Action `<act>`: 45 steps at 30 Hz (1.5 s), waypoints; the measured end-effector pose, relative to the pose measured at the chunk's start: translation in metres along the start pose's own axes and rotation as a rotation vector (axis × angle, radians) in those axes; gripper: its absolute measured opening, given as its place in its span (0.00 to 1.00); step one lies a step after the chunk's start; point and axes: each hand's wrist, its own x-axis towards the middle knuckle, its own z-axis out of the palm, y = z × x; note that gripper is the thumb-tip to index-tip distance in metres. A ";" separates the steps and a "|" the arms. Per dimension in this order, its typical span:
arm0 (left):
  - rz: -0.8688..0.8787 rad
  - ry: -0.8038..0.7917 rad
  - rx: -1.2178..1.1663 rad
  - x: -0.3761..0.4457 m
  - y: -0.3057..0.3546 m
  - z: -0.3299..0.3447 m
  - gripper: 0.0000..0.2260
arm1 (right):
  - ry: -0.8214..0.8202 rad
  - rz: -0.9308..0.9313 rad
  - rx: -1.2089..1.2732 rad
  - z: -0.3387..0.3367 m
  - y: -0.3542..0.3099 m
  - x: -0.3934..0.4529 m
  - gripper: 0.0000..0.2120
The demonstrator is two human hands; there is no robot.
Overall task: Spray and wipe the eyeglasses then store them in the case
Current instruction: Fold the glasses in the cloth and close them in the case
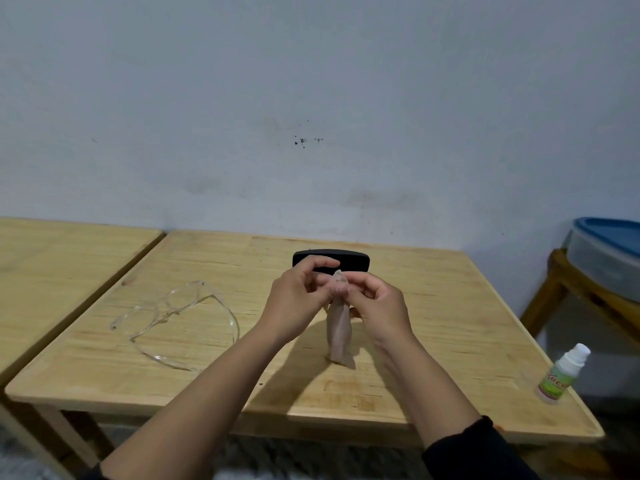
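The table (pixel 207 344) is pale wood with visible grain and a smooth, low-sheen finish, and the eyeglasses (pixel 175 318) look like clear glossy plastic all over. The cloth (pixel 338 336) is a thin, soft, matt pinkish fabric, the case (pixel 349 259) is matt black, and the spray bottle (pixel 562 374) is whitish plastic with a shiny green label.
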 end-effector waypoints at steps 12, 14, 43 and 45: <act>0.137 0.030 0.197 0.008 0.014 -0.014 0.08 | -0.118 0.020 0.104 -0.024 -0.017 0.006 0.11; 0.172 0.008 0.191 0.008 0.020 -0.014 0.09 | -0.138 0.008 0.130 -0.026 -0.022 0.007 0.13; 0.237 0.097 0.513 0.006 0.034 -0.047 0.04 | -0.175 -0.089 -0.367 -0.063 -0.050 -0.009 0.06; 0.241 0.099 0.506 0.006 0.033 -0.047 0.04 | -0.150 -0.103 -0.369 -0.063 -0.048 -0.008 0.06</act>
